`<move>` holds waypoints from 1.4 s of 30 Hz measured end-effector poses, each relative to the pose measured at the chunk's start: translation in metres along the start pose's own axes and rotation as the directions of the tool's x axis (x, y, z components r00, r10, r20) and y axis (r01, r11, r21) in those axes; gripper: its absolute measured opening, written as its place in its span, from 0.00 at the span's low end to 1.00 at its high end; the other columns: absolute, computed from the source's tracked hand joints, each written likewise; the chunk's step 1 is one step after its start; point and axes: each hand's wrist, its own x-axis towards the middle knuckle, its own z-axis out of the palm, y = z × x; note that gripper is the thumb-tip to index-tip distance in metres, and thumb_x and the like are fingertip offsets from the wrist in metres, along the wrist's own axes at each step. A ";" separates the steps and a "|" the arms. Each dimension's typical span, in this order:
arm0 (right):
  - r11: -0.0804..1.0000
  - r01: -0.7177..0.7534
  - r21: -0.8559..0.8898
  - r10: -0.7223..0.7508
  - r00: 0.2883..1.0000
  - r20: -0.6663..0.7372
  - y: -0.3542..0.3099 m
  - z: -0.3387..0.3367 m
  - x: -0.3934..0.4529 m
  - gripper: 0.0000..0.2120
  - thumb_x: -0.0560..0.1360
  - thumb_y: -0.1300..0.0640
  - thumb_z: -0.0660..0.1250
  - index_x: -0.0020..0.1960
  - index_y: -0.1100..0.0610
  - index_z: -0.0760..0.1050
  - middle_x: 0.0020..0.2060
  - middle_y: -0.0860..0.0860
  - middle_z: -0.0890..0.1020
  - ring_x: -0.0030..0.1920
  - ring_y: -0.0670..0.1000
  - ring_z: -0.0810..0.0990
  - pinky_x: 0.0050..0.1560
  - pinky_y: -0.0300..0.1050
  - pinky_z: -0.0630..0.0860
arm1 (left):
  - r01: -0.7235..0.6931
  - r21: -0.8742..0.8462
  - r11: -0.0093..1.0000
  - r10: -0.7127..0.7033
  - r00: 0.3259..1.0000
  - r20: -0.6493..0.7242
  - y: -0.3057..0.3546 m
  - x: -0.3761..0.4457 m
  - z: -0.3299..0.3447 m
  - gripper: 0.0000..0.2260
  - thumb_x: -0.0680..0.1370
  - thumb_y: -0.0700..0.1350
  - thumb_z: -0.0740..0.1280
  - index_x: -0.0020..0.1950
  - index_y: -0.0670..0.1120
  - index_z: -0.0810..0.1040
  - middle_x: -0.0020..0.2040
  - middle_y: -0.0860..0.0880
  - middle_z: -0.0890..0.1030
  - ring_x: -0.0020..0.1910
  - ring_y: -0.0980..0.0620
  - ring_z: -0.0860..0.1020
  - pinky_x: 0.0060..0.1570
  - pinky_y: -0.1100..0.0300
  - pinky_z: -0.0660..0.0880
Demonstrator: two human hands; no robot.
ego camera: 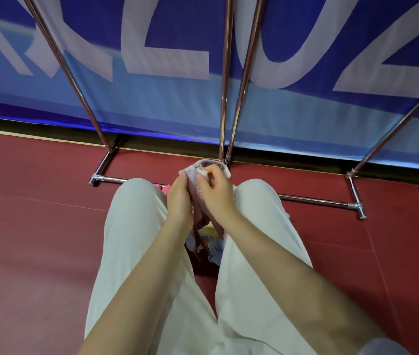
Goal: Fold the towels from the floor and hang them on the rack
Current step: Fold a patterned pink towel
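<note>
Both hands hold a pink towel up between the knees. The left hand has its grip clamped on the towel's left edge; the right hand pinches its top corner. More towels lie on the red floor below, near the rack.

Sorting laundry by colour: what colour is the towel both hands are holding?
Pale pink towel, seen in the head view, held by the left hand and right hand.
</note>
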 end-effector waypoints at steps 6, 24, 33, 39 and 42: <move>0.959 0.257 -0.120 -0.243 0.963 0.120 0.003 0.002 -0.001 0.11 0.78 0.63 0.62 0.56 0.59 0.81 0.53 0.52 0.81 0.54 0.44 0.77 0.57 0.35 0.72 | -0.034 -0.042 0.999 0.036 0.998 0.052 0.008 0.002 -0.004 0.17 0.83 0.47 0.57 0.58 0.37 0.79 0.46 0.44 0.82 0.42 0.53 0.83 0.38 0.64 0.79; 0.924 -0.055 -0.377 0.079 0.996 0.050 0.027 -0.040 0.014 0.14 0.77 0.45 0.64 0.40 0.54 0.70 0.35 0.51 0.78 0.38 0.53 0.74 0.38 0.48 0.68 | -0.182 0.509 0.841 0.180 0.982 0.054 -0.015 0.002 0.018 0.16 0.83 0.46 0.53 0.49 0.46 0.80 0.49 0.49 0.79 0.51 0.53 0.74 0.56 0.54 0.68; 0.976 -0.175 -0.131 0.190 0.975 0.115 0.022 -0.045 0.017 0.15 0.81 0.58 0.56 0.35 0.55 0.66 0.30 0.47 0.68 0.32 0.44 0.66 0.37 0.42 0.63 | -0.377 0.671 0.639 0.256 0.926 0.278 -0.030 0.009 0.001 0.09 0.83 0.45 0.58 0.46 0.46 0.75 0.42 0.51 0.77 0.41 0.58 0.74 0.45 0.59 0.67; 0.988 -0.116 -0.098 0.142 0.938 0.315 0.022 -0.065 0.010 0.07 0.77 0.51 0.65 0.54 0.50 0.75 0.47 0.47 0.80 0.47 0.43 0.78 0.48 0.36 0.72 | -0.346 0.500 0.794 0.379 0.925 0.038 -0.005 0.010 -0.009 0.11 0.84 0.46 0.55 0.46 0.44 0.73 0.37 0.53 0.72 0.37 0.61 0.69 0.38 0.67 0.67; 0.980 -0.042 -0.194 0.118 0.910 0.397 0.031 -0.069 0.009 0.14 0.73 0.52 0.71 0.56 0.45 0.73 0.49 0.46 0.81 0.49 0.46 0.79 0.52 0.43 0.75 | -0.320 0.401 0.858 0.367 0.929 -0.044 0.004 0.017 -0.023 0.11 0.83 0.47 0.56 0.47 0.46 0.75 0.40 0.52 0.75 0.41 0.57 0.72 0.46 0.64 0.69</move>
